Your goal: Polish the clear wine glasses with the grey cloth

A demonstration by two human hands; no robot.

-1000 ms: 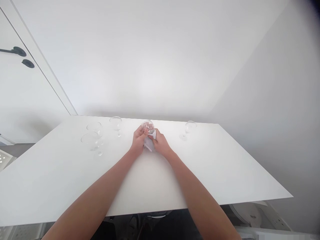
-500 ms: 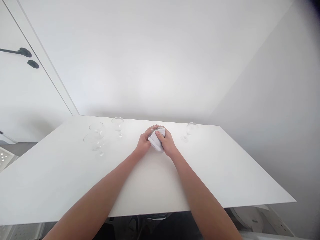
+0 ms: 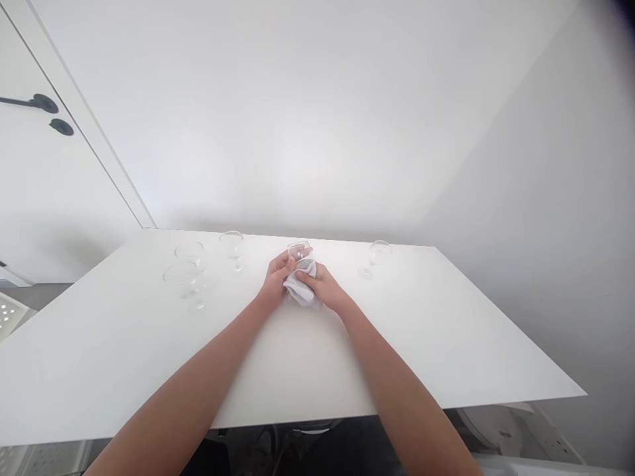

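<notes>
My left hand [image 3: 278, 276] is closed around the bowl of a clear stemmed glass [image 3: 298, 250], its fingers showing behind the glass. A crumpled white cloth [image 3: 301, 289] is pinched in my right hand [image 3: 321, 283], with the thumb on top. The cloth presses against the lower part of the glass and hides its stem and foot. Both hands are close together above the far half of the white table [image 3: 307, 370].
To the left stand clear stemmed glasses: a near one [image 3: 181, 272], one behind it [image 3: 188, 250] and a farther one [image 3: 231, 244]. Another glass [image 3: 380, 252] is at the right. A wall [image 3: 307, 119] rises behind the table; a door handle [image 3: 42, 103] shows far left.
Both hands have shifted slightly left with the glass. The cloth has slid from the upper bowl down toward the stem, and more of the bowl now shows.
</notes>
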